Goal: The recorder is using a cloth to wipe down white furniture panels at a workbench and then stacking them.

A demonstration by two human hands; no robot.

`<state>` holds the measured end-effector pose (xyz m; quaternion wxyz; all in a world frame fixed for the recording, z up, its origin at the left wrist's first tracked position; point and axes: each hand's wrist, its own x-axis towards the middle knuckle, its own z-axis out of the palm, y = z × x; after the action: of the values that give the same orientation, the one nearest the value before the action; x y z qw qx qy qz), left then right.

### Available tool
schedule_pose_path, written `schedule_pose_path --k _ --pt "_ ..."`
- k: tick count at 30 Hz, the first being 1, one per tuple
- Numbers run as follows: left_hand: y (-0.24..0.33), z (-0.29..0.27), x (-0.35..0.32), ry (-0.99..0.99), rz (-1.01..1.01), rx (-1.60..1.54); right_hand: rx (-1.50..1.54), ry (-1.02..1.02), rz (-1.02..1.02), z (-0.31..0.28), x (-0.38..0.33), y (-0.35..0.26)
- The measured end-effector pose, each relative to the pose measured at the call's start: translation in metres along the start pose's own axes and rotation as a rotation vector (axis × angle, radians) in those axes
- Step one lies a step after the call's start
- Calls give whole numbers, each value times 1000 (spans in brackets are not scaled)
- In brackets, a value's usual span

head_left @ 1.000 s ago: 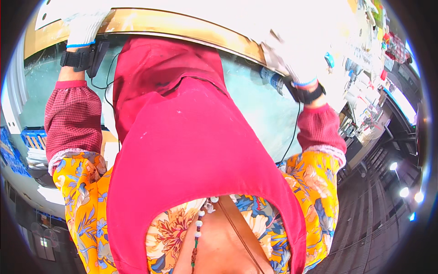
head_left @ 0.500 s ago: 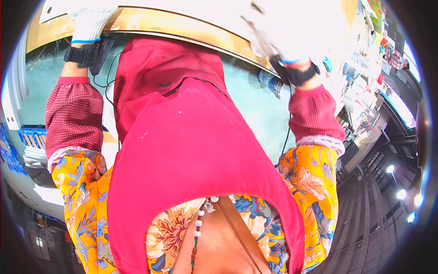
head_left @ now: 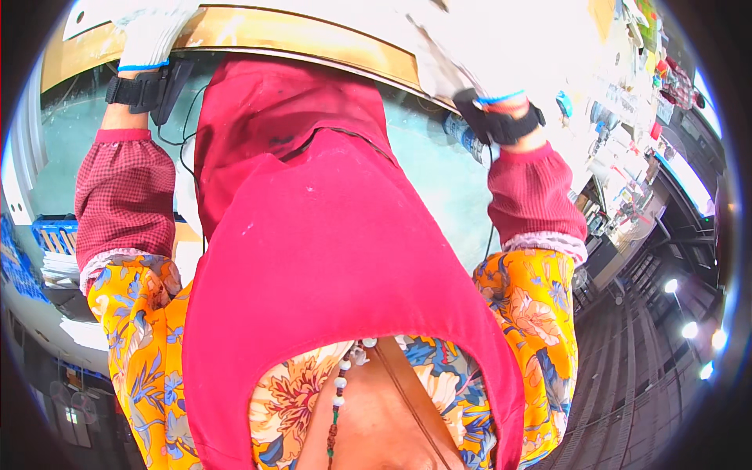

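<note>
I keep both gloved hands on the wooden board (head_left: 313, 39) at the tabletop's near edge. Left hand (head_left: 153, 31) lies on its left end; whether the grip is closed, I cannot tell. Right hand (head_left: 446, 63) is overexposed, its grip unreadable. I judge even pressure on both ends prevents skewing.

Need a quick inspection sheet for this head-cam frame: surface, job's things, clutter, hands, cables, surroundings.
Surface: pale worktop with wooden front edge, mostly washed out by glare.
Job's things: too overexposed to identify.
Clutter: plastic bottle below the edge; small colourful items on shelves at right.
Hands: left hand in white glove rests on the edge; right hand gloved, contents lost in glare.
Cables: black cable hanging from the left wrist strap.
Surroundings: blue crate at left; ceiling lights at right.
</note>
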<state>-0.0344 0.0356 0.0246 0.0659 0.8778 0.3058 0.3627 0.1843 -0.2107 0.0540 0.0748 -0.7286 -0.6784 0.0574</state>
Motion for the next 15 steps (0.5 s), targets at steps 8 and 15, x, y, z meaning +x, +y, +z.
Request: schedule_pose_path --k 8,15 --pt "-1 1 -1 -13 4 -29 371 148 89 6 -21 2" --pt "-12 10 -12 2 34 15 105 -39 93 -3 -16 1"
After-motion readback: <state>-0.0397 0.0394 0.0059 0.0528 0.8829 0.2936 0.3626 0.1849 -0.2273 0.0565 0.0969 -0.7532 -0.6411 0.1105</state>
